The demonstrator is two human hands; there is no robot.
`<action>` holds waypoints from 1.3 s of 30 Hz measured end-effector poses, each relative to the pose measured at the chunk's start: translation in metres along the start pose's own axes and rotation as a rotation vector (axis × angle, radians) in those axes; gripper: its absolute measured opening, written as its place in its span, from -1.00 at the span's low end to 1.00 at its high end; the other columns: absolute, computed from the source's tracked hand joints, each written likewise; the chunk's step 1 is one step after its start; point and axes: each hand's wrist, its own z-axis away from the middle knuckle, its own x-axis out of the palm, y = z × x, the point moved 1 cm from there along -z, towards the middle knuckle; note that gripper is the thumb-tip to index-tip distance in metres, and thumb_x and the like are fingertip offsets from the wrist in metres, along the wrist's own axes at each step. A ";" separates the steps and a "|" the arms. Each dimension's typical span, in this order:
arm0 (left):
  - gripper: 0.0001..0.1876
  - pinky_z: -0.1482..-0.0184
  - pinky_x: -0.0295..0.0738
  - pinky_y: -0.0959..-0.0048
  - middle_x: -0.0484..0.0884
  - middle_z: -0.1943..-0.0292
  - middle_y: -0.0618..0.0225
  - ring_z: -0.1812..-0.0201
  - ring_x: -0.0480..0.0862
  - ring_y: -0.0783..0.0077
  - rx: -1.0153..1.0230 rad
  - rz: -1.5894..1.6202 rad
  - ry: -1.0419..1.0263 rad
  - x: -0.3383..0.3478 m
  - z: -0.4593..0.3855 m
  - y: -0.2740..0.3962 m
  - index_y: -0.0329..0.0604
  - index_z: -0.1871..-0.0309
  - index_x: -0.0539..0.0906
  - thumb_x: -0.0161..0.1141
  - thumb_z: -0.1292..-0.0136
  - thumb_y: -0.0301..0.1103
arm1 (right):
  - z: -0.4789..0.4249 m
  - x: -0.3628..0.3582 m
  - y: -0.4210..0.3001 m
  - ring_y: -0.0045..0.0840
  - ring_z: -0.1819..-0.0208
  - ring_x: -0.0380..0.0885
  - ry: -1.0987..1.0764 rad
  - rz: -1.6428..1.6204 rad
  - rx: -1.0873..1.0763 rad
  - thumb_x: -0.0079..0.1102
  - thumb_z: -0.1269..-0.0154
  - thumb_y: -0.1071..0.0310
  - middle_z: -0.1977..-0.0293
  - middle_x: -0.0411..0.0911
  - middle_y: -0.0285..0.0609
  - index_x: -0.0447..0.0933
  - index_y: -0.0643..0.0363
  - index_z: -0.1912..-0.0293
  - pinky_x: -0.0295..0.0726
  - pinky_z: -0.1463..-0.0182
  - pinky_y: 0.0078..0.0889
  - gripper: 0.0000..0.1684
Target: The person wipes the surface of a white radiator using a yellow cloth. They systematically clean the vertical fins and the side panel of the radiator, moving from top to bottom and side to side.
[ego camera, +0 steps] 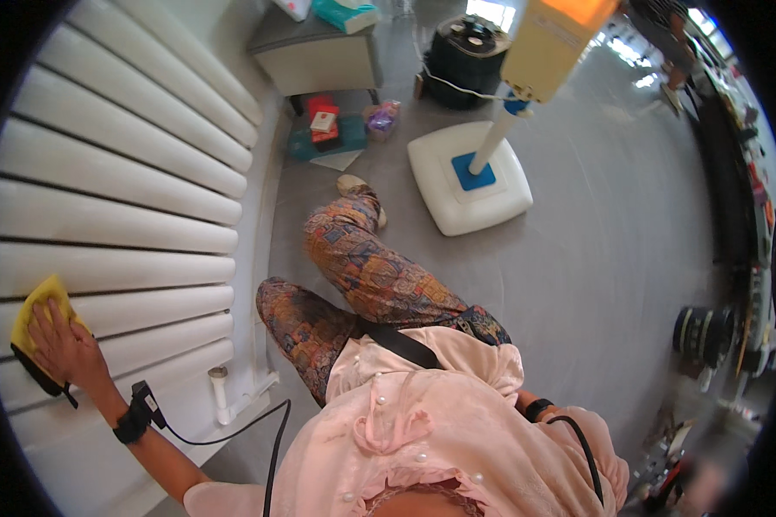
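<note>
My left hand (64,349) lies with fingers spread on a yellow cloth (52,297) with a dark edge, pressing it flat against the front of a white column radiator (161,271). A black band with a small cabled device is strapped around my left wrist. My right hand is out of view, hidden beside or behind my body; only the forearm with a black wristband shows at the lower right of my shirt. The radiator's thick tubes fill the left side of the view. Below its end stands a white pipe with a valve fitting (218,373).
A white square base with a pole (427,155) stands on the grey floor ahead. Beyond are a black round container (465,64), a grey stool (323,61) and small boxes (324,123) on the floor. Another person (669,39) is far off at the upper right, near cluttered shelving (753,161).
</note>
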 end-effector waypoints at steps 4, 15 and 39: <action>-0.47 -0.14 0.15 0.19 0.21 -0.27 0.48 -0.24 0.23 0.28 0.007 -0.018 -0.016 -0.011 -0.005 0.007 0.22 -0.21 0.32 0.06 -0.11 -0.29 | -0.036 -0.061 -0.019 -0.18 0.17 0.49 0.009 0.079 -0.026 0.11 -0.07 0.26 0.19 0.51 0.00 0.50 0.19 0.18 0.46 0.09 -0.28 -0.70; -0.47 -0.09 0.08 -0.08 0.22 -0.21 0.18 -0.22 0.20 0.05 -0.380 -0.257 0.113 -0.026 0.004 -0.041 0.22 -0.18 0.35 0.02 -0.08 -0.05 | -0.210 -0.300 -0.154 -0.72 0.51 0.33 0.551 0.110 -0.537 0.03 -0.20 0.36 0.47 0.44 -0.39 0.43 0.25 0.06 0.36 0.45 -0.63 -0.70; -0.47 -0.21 0.14 0.25 0.23 -0.19 0.04 -0.19 0.25 0.03 -1.139 1.042 -0.507 -0.119 0.276 0.167 -0.25 -0.18 0.28 0.06 -0.08 -0.40 | 0.018 -0.036 -0.727 -0.15 -0.10 0.27 0.784 -0.123 -2.509 0.03 -0.14 0.42 -0.06 0.28 0.08 0.23 0.28 -0.13 0.18 -0.18 -0.19 -0.47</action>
